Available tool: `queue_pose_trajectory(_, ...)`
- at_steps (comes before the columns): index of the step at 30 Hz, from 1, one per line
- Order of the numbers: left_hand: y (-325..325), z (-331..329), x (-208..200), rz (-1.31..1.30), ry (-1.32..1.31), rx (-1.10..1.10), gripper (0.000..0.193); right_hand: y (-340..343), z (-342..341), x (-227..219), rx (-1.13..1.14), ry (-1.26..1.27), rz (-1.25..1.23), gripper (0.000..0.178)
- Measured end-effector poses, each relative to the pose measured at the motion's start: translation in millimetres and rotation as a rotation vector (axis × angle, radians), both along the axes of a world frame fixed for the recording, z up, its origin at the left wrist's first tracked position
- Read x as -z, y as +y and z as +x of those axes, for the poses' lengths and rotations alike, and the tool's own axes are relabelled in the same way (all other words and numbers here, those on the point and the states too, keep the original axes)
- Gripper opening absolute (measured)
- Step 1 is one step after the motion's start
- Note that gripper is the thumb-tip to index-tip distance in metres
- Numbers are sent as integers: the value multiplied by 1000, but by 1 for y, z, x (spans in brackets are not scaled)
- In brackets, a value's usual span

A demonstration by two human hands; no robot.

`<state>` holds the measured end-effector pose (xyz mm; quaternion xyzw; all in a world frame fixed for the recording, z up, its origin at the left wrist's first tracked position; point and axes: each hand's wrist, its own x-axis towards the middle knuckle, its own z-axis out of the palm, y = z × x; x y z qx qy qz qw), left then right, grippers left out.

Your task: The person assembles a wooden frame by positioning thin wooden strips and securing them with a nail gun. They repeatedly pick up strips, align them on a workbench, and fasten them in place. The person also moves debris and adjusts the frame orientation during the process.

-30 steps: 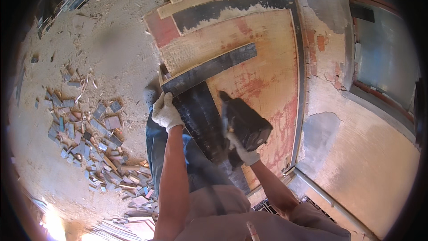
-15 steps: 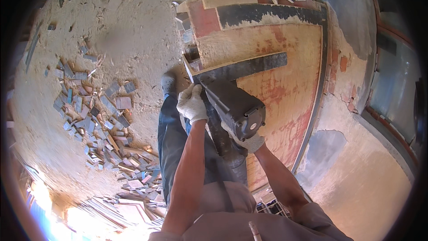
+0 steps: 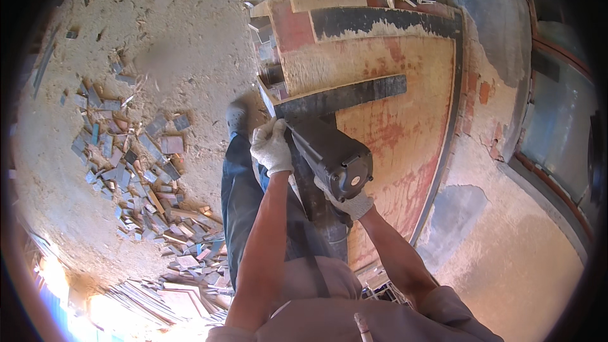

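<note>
A black power tool (image 3: 329, 152) is held in the right grip (image 3: 356, 204), its bulky body tilted above that glove and its capped end just beyond the knuckles. The right grip is curled about the tool from below, the fingers largely hidden by the body. The tool's far end sits just right of the left grip (image 3: 271, 147), whose gloved fingers are bunched near the corner of a dark strip (image 3: 364, 94); I cannot tell whether they pinch it. That strip runs from beside the left fingertips away to the right, and a thin pale-edged board (image 3: 266, 96) meets it just ahead of them. Right of both grips spreads the red-stained tabletop (image 3: 396, 133), with a plastered wall (image 3: 513, 234) past it. Well left of the left grip, wood offcuts (image 3: 149, 164) litter the dusty floor (image 3: 196, 44).
</note>
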<state>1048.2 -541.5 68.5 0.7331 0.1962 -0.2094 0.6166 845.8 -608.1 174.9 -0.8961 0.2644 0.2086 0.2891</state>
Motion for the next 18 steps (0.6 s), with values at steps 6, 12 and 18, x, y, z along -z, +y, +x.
queue_pose_trajectory(6, 13, -2, -13, 30, -119, 239, 26, 6, 0, -7, 115, 11, 72, 37)
queue_pose_trajectory(12, 29, -3, -18, 67, -273, 454, 38, 3, 60, -38, 262, -215, 69, 29)
queue_pose_trajectory(18, 21, 29, -51, 232, -474, 667, 80, 1, 46, -42, 447, -203, 168, 20)
